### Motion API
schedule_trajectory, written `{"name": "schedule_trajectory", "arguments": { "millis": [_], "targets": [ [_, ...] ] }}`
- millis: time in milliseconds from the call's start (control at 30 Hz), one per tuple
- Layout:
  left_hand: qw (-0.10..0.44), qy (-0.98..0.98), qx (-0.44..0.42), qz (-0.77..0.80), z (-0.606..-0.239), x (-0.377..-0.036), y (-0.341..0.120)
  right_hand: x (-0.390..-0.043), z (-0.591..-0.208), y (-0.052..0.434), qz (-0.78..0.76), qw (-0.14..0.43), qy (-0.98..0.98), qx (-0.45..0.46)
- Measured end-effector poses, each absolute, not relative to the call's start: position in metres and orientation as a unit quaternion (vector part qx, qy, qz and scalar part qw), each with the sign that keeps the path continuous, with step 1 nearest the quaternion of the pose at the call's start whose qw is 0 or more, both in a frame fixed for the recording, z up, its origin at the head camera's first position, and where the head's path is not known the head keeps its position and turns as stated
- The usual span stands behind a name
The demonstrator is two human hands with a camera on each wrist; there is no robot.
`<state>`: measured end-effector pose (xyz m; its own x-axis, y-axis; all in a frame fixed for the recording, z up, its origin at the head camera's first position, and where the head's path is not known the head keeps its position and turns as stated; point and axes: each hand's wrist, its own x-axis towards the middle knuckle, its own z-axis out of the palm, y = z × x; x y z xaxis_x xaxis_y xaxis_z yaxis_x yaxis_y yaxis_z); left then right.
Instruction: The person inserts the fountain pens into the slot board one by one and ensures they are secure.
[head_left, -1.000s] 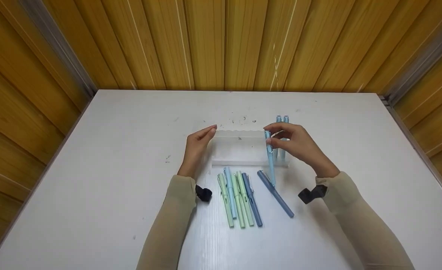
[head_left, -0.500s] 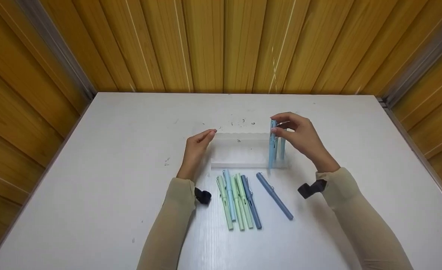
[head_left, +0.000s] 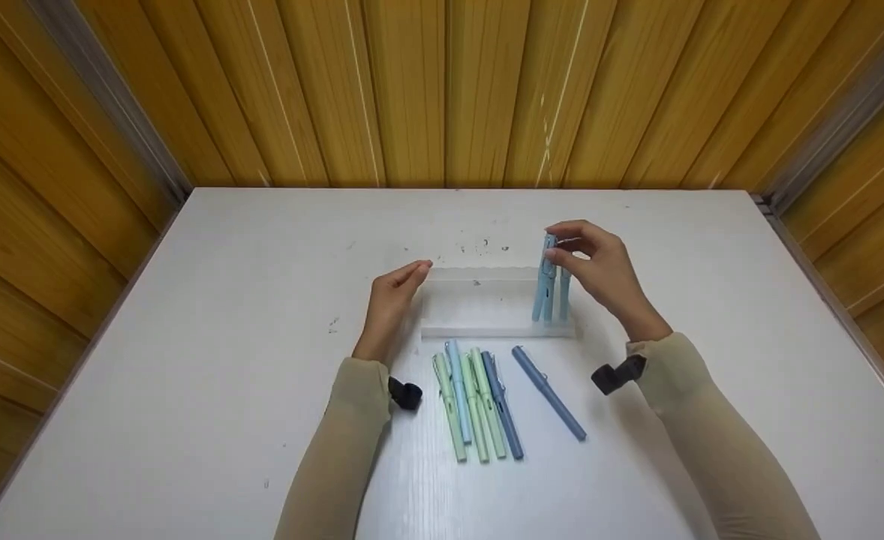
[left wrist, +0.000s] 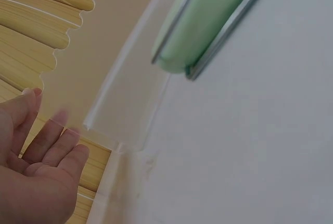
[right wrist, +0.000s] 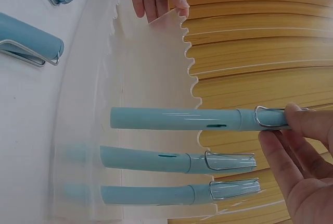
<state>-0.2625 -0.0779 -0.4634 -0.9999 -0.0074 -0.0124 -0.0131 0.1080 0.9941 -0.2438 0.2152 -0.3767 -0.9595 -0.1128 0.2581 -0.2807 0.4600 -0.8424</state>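
Note:
A clear rack with a scalloped upper edge (head_left: 479, 300) stands mid-table. My left hand (head_left: 392, 304) pinches its left upper corner between thumb and index finger, the other fingers loosely curled. At the rack's right end, my right hand (head_left: 598, 274) pinches the capped end of a light blue pen (right wrist: 177, 119), cap up. Its lower end is at the rack's front ledge; whether it rests there I cannot tell. Beside it, two more light blue pens, one nearer (right wrist: 145, 159) and one at the end (right wrist: 148, 195), lean in the rack, partly covered by the hand in the head view.
In front of the rack lie several pens in a row: green ones (head_left: 451, 409), a light blue one (head_left: 458, 390) and a dark blue one (head_left: 503, 409). Another dark blue pen (head_left: 549, 394) lies slanted to their right. A wood-patterned wall (head_left: 442, 90) rises behind the white table (head_left: 187, 337).
My right hand has raised the light blue pen from in front of the rack and brought it back and slightly right, upright against the rack beside the other two. The left hand stays at its corner.

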Motion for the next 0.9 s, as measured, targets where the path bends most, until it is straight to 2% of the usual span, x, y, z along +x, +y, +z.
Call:
{"name": "schedule_trajectory", "arguments": {
  "millis": [900],
  "targets": [
    [-0.011, 0.747, 0.007, 0.664, -0.462, -0.263, -0.074, -0.249, -0.389, 0.217, 0.476, 0.071, -0.87, 0.108]
  ]
}}
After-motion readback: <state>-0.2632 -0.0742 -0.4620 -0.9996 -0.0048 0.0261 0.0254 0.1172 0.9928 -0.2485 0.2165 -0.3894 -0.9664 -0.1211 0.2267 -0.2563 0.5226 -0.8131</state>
